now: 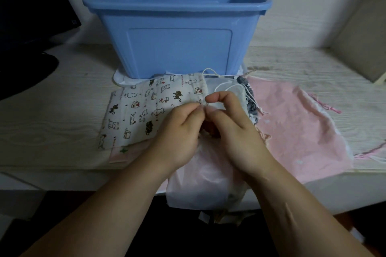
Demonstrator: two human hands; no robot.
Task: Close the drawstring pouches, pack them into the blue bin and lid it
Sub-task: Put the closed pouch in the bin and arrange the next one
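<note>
The blue bin [177, 33] stands open at the back of the table, on top of a white lid [120, 78]. In front of it lie a cat-print pouch [142, 108], a dark patterned pouch [249, 89] with white cords, and a large pink pouch [292, 127]. A translucent whitish pouch [200, 181] hangs over the table's front edge under my hands. My left hand [179, 131] and my right hand [231, 123] meet at its top, and each pinches the thin drawstring there. The pouch's mouth is hidden behind my fingers.
A dark monitor [31, 6] with its base stands at the left. A beige board [363, 33] leans on the wall at the right. A small pink patterned cloth [120, 153] peeks out below the cat-print pouch. The white wood-grain table [52, 123] ends just before my forearms.
</note>
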